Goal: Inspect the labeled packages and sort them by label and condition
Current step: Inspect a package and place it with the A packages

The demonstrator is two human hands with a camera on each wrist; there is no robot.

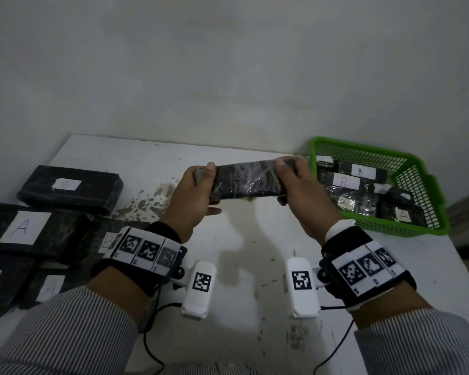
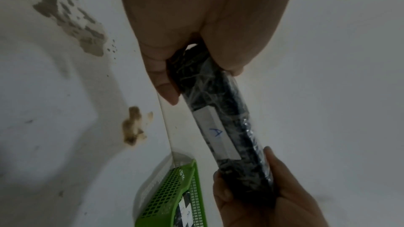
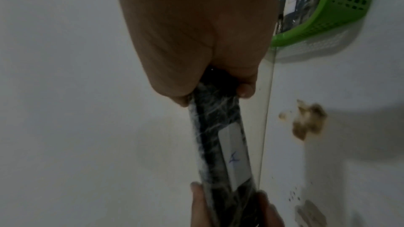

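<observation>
A flat black package point(image 1: 248, 181) wrapped in crinkled clear film is held up over the white table point(image 1: 241, 253), one hand at each end. My left hand point(image 1: 201, 182) grips its left end, thumb on top. Gripping the other end is my right hand point(image 1: 290, 180). In the wrist views the package point(image 2: 220, 127) point(image 3: 220, 146) shows a white label marked A on the side facing away from my head. A green mesh basket point(image 1: 417, 185) at the right holds several black packages labelled A and B. Larger black packages point(image 1: 71, 188) labelled A and B lie at the left.
The table stands against a grey wall point(image 1: 228, 63). Its paint is chipped in a patch point(image 1: 149, 201) below the held package. The green basket point(image 2: 174, 194) point(image 3: 341, 6) sits close to the table's far right corner. Black cables point(image 1: 152, 334) trail from the wrist cameras.
</observation>
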